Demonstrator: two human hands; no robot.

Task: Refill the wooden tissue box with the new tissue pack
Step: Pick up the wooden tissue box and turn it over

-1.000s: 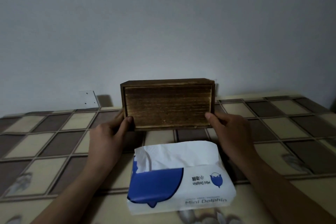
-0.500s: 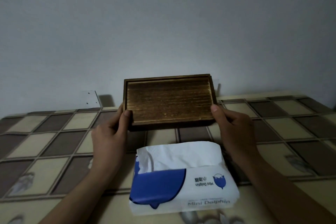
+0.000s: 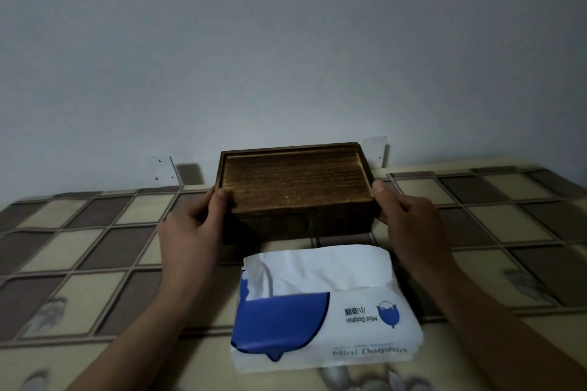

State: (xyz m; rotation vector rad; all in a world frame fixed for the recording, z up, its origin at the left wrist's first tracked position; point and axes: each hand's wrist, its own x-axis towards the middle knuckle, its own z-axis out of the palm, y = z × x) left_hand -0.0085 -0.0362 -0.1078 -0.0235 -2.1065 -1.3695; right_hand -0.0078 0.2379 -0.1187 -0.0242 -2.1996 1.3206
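The dark wooden tissue box (image 3: 295, 187) sits at the back of the table, its flat grooved panel facing up and its front wall toward me. My left hand (image 3: 190, 228) grips its left end, thumb on the top corner. My right hand (image 3: 409, 225) grips its right end the same way. In front of the box lies the new tissue pack (image 3: 320, 311), white and blue plastic with "Mini Dolphin" print, white tissue sticking out of its open top.
The table (image 3: 95, 251) carries a brown and beige checked cloth and ends at a plain grey wall (image 3: 286, 41). Two small white plates (image 3: 163, 170) are fixed low on the wall, one behind each end of the box.
Both hands have tipped the box back from standing on its long edge, so the grooved panel now faces up and the front wall shows. The pack has not moved.
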